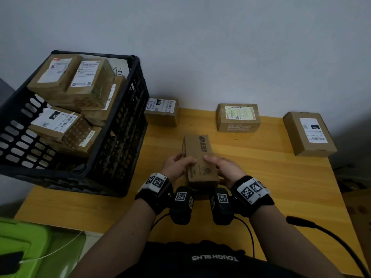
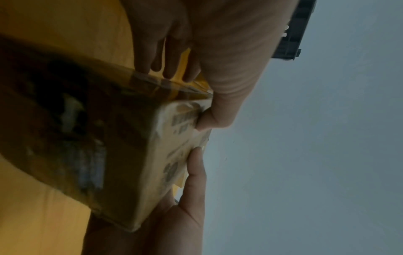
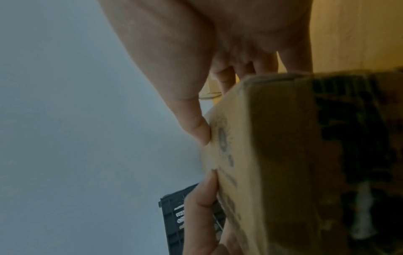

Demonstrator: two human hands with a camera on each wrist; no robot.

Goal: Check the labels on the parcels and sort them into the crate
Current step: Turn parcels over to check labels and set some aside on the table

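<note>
gripping parcel [image 1: 200, 161], both hands, crate [image 1: 120, 125] left

The right hand [image 3: 218, 43] reached down from the top of the frame, its thumb pressed flat against the pale printed face of a cardboard parcel [image 3: 279, 163] and its fingers [image 3: 224, 75] curled behind the box's far edge. The left hand's thumb [image 3: 202, 203] pinched the same face from below, completing a two-handed grip. Behind it stood a corner of the black slotted crate [image 3: 172, 224], with the yellow wooden counter [image 3: 353, 34] at the upper right.
</note>
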